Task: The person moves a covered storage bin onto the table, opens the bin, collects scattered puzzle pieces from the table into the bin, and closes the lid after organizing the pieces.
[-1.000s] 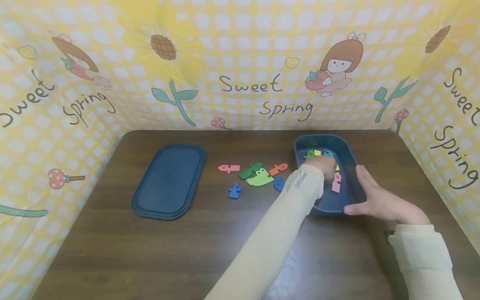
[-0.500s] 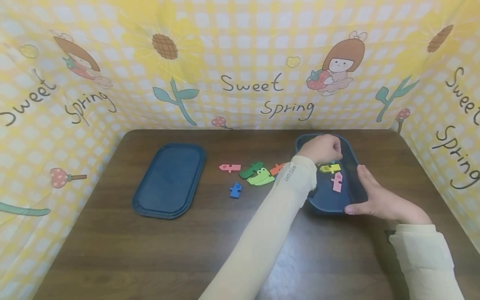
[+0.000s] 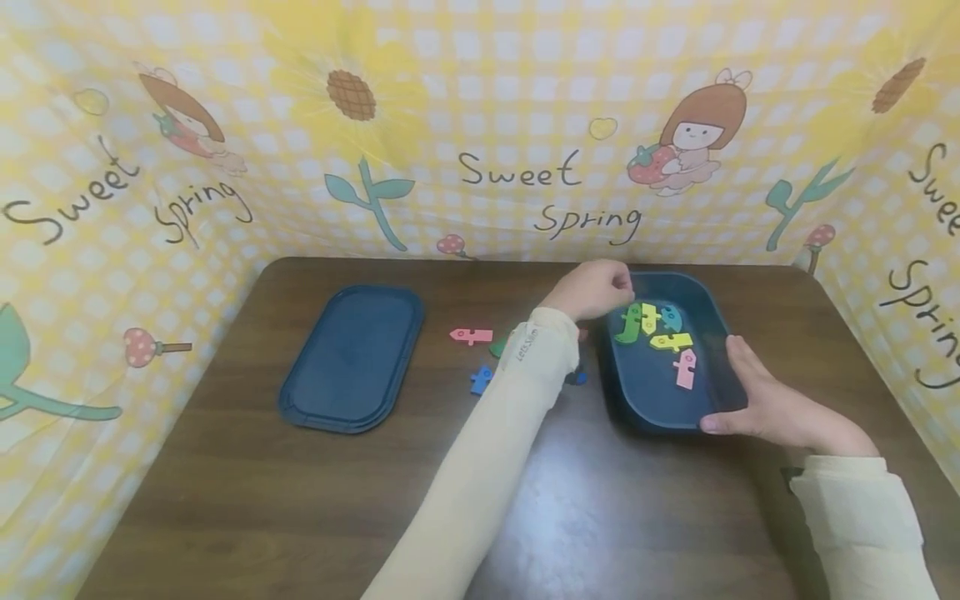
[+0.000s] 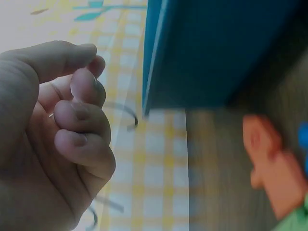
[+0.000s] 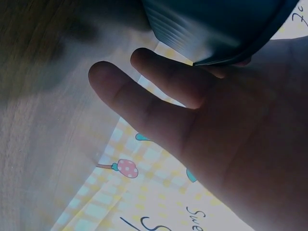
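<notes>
From the head camera, I see the left hand (image 3: pixel 592 287) at the far left corner of the blue box (image 3: pixel 656 404), which stands on the table (image 3: pixel 420 508). Five puzzle pieces lie inside it: a green piece (image 3: pixel 630 325), a short yellow piece (image 3: pixel 648 318) and a teal piece (image 3: pixel 670 317) grouped at the far end, a long yellow piece (image 3: pixel 670 342) nearer, then a pink piece (image 3: pixel 686 368). The right hand (image 3: pixel 780 408) rests against the box's right side, thumb spread toward the near corner. Left of the box, a pink arrow piece (image 3: pixel 471 336) and a small blue piece (image 3: pixel 481 380) lie on the table; the left sleeve (image 3: pixel 517 367) partly hides others. Further left sits the dark blue lid (image 3: pixel 351 358).

Through the left wrist camera, I find the fingers curled in, thumb against the index, with nothing visible between them. An orange piece (image 4: pixel 274 163) lies beyond, near the box.

On the right wrist camera, I have two fingers stretched straight beside the box wall; the others are mostly hidden.
</notes>
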`<action>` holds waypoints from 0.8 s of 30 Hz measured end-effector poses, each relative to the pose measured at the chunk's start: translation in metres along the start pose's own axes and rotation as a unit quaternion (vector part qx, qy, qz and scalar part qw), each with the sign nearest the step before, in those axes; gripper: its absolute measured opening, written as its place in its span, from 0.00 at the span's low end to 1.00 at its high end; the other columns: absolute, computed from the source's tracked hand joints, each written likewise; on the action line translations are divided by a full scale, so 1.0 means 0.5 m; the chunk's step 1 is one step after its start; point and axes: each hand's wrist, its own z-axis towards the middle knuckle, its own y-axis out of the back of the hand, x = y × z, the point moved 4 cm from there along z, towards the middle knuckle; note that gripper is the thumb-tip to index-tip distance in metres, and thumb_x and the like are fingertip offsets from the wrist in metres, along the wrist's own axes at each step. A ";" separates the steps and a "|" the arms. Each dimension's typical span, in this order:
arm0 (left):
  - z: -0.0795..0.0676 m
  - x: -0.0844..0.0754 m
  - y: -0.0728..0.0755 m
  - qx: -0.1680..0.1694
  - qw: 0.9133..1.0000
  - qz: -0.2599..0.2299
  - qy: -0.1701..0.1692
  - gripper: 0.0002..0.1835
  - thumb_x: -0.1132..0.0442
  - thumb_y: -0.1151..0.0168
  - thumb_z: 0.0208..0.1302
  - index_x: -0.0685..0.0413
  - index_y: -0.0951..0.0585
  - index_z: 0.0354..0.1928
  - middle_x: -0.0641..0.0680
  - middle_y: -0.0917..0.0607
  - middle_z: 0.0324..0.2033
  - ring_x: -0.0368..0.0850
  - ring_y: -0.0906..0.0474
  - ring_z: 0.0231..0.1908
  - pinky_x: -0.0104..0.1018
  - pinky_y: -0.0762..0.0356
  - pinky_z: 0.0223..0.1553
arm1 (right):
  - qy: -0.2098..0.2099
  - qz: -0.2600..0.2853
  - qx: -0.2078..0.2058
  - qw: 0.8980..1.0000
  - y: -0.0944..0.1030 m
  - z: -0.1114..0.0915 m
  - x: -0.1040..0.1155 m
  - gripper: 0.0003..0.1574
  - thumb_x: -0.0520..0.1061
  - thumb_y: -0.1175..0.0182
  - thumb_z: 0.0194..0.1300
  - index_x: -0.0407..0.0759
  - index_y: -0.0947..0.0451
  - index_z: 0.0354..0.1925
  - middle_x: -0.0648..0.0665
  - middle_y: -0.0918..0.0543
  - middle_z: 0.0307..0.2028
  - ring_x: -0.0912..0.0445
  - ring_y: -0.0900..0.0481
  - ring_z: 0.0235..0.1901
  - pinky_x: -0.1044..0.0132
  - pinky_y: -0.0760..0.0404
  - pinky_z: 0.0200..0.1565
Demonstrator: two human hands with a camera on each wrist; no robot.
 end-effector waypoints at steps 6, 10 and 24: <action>-0.032 0.064 0.038 -0.007 1.000 0.006 0.005 0.05 0.54 0.39 0.72 0.45 0.19 0.39 0.44 0.18 0.37 0.40 0.23 0.39 0.37 0.25 0.43 | 0.002 -0.006 -0.001 1.000 0.000 0.000 0.004 0.85 0.58 0.26 0.57 0.36 0.84 0.75 0.27 0.81 0.74 0.26 0.76 0.71 0.22 0.50 0.59; -0.056 0.109 0.064 -0.017 0.999 0.022 0.025 0.05 0.54 0.39 0.72 0.45 0.19 0.40 0.45 0.18 0.36 0.41 0.22 0.38 0.38 0.25 0.42 | 0.005 0.002 0.001 1.000 -0.001 0.002 0.007 0.84 0.56 0.26 0.57 0.35 0.84 0.75 0.26 0.81 0.74 0.26 0.77 0.71 0.21 0.52 0.59; -0.149 0.239 0.118 0.005 0.994 0.030 0.102 0.05 0.56 0.38 0.70 0.48 0.18 0.40 0.48 0.16 0.39 0.45 0.19 0.35 0.42 0.20 0.38 | 0.002 -0.019 0.002 1.000 -0.003 -0.003 0.003 0.85 0.59 0.27 0.58 0.39 0.87 0.75 0.29 0.82 0.74 0.25 0.76 0.71 0.23 0.45 0.58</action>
